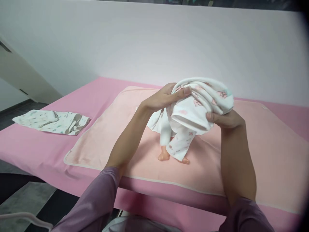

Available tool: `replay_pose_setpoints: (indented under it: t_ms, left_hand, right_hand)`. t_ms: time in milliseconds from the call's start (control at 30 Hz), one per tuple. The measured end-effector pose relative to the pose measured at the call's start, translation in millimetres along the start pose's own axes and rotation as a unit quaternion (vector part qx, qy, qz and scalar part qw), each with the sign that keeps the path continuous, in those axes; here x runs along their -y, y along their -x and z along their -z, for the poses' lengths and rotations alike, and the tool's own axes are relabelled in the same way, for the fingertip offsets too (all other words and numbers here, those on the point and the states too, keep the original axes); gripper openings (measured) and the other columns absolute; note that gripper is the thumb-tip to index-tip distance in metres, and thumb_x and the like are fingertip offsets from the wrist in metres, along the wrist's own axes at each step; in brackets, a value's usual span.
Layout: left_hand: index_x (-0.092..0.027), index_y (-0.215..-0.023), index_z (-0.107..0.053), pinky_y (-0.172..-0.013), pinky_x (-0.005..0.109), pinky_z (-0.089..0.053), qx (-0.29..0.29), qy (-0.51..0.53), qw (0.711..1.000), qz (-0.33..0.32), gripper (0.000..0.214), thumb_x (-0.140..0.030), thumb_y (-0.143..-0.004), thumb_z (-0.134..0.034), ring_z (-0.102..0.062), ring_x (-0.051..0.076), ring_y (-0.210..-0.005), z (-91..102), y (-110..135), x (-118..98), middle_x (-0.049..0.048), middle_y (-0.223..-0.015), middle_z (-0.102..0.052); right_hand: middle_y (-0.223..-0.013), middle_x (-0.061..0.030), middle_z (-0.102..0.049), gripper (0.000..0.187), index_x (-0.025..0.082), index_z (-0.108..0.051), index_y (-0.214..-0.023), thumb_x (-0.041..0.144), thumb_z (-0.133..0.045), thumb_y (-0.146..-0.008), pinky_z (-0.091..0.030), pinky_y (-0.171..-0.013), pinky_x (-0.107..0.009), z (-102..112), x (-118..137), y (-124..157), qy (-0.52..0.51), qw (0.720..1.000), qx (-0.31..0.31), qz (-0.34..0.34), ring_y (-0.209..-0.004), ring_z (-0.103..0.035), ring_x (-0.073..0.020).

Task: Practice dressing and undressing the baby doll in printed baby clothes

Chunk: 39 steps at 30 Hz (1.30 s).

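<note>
A baby doll (166, 141) lies on a peach mat (260, 151), its bare feet pointing toward me and its legs in white printed trousers. Above its body both hands bunch up a white garment with pink prints (202, 100). My left hand (164, 96) grips the garment's left side with the thumb on top. My right hand (224, 119) holds the right side from below, fingers curled into the folds. The doll's upper body and head are hidden behind the bunched cloth.
The mat lies on a pink-covered surface (101, 93) against a white wall. A folded white patterned cloth (53, 121) rests at the far left of it. Dark floor shows beyond the left and near edges.
</note>
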State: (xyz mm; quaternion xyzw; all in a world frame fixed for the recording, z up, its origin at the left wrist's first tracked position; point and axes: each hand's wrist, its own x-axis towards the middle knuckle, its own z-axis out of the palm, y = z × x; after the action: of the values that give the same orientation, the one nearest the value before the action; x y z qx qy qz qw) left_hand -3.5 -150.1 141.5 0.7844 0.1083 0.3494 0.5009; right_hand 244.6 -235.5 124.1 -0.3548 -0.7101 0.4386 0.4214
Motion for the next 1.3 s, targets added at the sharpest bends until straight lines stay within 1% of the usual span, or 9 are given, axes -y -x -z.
replay_pose_setpoints:
  t_ms: [100, 233, 433, 567, 667, 867, 1067, 1200, 1300]
  left_hand:
    - [-0.016, -0.096, -0.073, -0.070, 0.031, -0.058, 0.013, 0.009, 1.000, 0.016, 0.058, -0.072, -0.080, -0.077, -0.072, 0.023, -0.084, -1.0, 11, -7, 0.0073, -0.087, -0.074]
    - [-0.015, -0.105, -0.076, -0.077, 0.031, -0.059, 0.059, 0.028, 0.996, 0.054, 0.053, -0.055, -0.073, -0.090, -0.073, 0.024, -0.091, 3.7, 39, -3, 0.0093, -0.099, -0.077]
    - [-0.014, -0.122, -0.072, -0.100, 0.040, -0.057, 0.093, 0.084, 0.978, 0.164, 0.049, -0.055, -0.095, -0.070, -0.071, 0.027, -0.113, -26.0, 102, 9, 0.0145, -0.119, -0.075]
    - [-0.015, -0.128, -0.070, -0.107, 0.042, -0.053, 0.032, 0.098, 0.973, 0.208, 0.047, -0.052, -0.100, -0.065, -0.068, 0.028, -0.121, -67.7, 138, 1, 0.0134, -0.128, -0.073]
    - [-0.016, -0.132, -0.067, -0.105, 0.042, -0.054, -0.018, 0.103, 0.969, 0.222, 0.052, -0.048, -0.093, -0.075, -0.067, 0.030, -0.123, -95.9, 162, -6, 0.0120, -0.132, -0.072]
    - [-0.018, -0.138, -0.060, -0.103, 0.040, -0.052, -0.155, -0.039, 0.944, 0.290, 0.056, -0.055, -0.097, -0.063, -0.066, 0.031, -0.123, -123.4, 207, 19, 0.0126, -0.137, -0.069]
    - [-0.019, -0.124, -0.062, -0.103, 0.046, -0.047, -0.158, -0.207, 0.885, 0.387, 0.047, -0.057, -0.100, -0.048, -0.064, 0.036, -0.119, -124.2, 216, 37, 0.0124, -0.111, -0.075]
    - [-0.018, -0.116, -0.066, -0.114, 0.053, -0.037, -0.112, -0.239, 0.897, 0.355, 0.045, -0.052, -0.104, -0.040, -0.066, 0.035, -0.112, -116.6, 210, 41, 0.0103, -0.102, -0.076]
    - [-0.017, -0.119, -0.067, -0.109, 0.048, -0.045, -0.116, -0.139, 0.930, 0.319, 0.047, -0.054, -0.103, -0.042, -0.066, 0.033, -0.116, -105.4, 205, 46, 0.0105, -0.117, -0.076]
  right_hand:
    - [-0.089, -0.0026, -0.076, 0.059, 0.031, -0.071, -0.127, 0.070, -0.075, -0.082, -0.064, -0.068, -0.037, -6, 4, 2, -0.013, 0.999, -0.042, 0.002, -0.087, -0.076, -0.0277]
    - [-0.071, -0.0004, -0.070, 0.044, 0.026, -0.075, -0.113, 0.063, -0.072, -0.089, -0.058, -0.056, -0.032, -15, 6, 14, -0.024, 0.997, 0.043, -0.062, -0.061, -0.068, -0.0207]
    - [-0.106, -0.0041, -0.077, 0.061, 0.026, -0.067, -0.134, 0.043, -0.087, -0.079, -0.061, -0.078, -0.033, -57, 9, 53, 0.055, 0.993, 0.058, -0.091, -0.094, -0.073, -0.0242]
    - [-0.102, -0.0035, -0.076, 0.031, 0.021, -0.071, -0.116, 0.043, -0.066, -0.095, -0.055, -0.077, -0.032, -94, 11, 77, 0.125, 0.981, -0.051, -0.138, -0.092, -0.069, -0.0228]
    - [-0.084, -0.0002, -0.071, 0.024, 0.020, -0.068, -0.098, 0.040, -0.055, -0.097, -0.050, -0.069, -0.030, -116, 8, 88, 0.141, 0.974, -0.070, -0.161, -0.076, -0.065, -0.0190]
    - [-0.107, -0.0049, -0.077, 0.030, 0.023, -0.064, -0.121, 0.035, -0.054, -0.095, -0.051, -0.081, -0.033, -142, -26, 89, 0.227, 0.943, -0.052, -0.236, -0.097, -0.070, -0.0251]
    - [-0.114, -0.0124, -0.076, 0.044, 0.018, -0.058, -0.136, 0.034, -0.057, -0.096, -0.048, -0.088, -0.037, -163, -57, 69, 0.347, 0.897, -0.005, -0.274, -0.111, -0.069, -0.0320]
    - [-0.123, -0.0145, -0.071, 0.030, 0.018, -0.063, -0.126, 0.029, -0.053, -0.099, -0.047, -0.092, -0.038, -174, -66, 70, 0.387, 0.898, 0.017, -0.208, -0.112, -0.067, -0.0300]
    - [-0.130, -0.0137, -0.064, 0.036, 0.019, -0.060, -0.133, 0.030, -0.056, -0.098, -0.048, -0.095, -0.038, -167, -69, 72, 0.373, 0.913, -0.016, -0.163, -0.116, -0.063, -0.0283]
